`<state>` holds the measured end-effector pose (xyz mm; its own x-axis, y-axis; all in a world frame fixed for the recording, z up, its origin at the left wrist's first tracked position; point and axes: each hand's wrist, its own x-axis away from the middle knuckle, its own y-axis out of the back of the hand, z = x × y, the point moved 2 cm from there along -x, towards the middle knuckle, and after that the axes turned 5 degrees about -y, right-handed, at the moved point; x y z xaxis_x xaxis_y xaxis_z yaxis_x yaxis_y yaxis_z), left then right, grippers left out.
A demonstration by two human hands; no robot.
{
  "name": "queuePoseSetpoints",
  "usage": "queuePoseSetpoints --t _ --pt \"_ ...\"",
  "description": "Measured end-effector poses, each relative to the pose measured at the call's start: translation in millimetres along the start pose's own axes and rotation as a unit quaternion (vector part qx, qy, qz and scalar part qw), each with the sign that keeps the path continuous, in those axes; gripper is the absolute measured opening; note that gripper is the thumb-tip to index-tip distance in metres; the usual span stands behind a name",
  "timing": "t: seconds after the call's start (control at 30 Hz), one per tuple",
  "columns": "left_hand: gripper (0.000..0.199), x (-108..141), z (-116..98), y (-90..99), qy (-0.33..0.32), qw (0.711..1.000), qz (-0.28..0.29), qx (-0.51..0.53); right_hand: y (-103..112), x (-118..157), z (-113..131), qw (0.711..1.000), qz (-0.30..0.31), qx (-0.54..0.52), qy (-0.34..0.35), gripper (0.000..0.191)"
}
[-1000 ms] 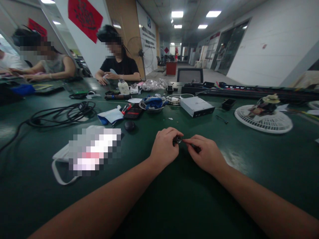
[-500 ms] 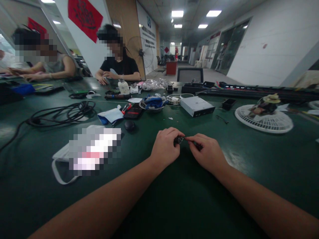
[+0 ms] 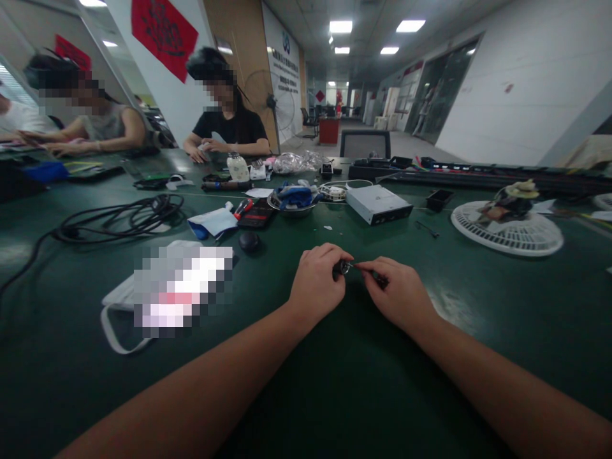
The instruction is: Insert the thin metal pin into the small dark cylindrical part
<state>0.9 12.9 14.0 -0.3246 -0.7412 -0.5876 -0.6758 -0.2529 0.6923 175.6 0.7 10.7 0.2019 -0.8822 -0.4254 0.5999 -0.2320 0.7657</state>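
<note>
Right hand [image 3: 399,290], fingertips slightly higher

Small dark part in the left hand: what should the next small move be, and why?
Probably a slight nudge of the right hand to line up the thin piece at its fingertips with the small dark part. The left hand grips that part, its end facing the piece. Contact is too small to tell.

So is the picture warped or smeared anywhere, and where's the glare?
Head view: the white wall leans, perhaps from a wide lens; square blocks hide a bright patch at left; a pale sheen sits on the green table beside the right hand; the dark piece in the left hand is too dim to make out.
</note>
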Motion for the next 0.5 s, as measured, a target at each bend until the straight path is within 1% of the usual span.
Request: queuePoseSetpoints --t 0.1,0.23,0.4,0.5 --pt "0.034 -0.2 0.4 1.1 0.010 1.000 -0.014 -0.002 0.3 -1.0 0.6 1.000 0.016 -0.004 -0.002 0.025" --pt "0.037 -0.2 2.1 0.9 0.012 1.000 -0.015 0.005 1.9 -0.7 3.0 0.998 0.038 -0.044 0.033 0.026" --pt "0.037 0.0 0.6 1.2 0.004 1.000 -0.014 0.005 2.0 0.1 2.4 0.999 0.019 -0.040 0.026 0.025" --pt "0.036 0.2 0.5 0.7 0.007 1.000 -0.014 -0.001 1.1 0.1 2.7 0.998 0.025 -0.047 0.035 0.025"
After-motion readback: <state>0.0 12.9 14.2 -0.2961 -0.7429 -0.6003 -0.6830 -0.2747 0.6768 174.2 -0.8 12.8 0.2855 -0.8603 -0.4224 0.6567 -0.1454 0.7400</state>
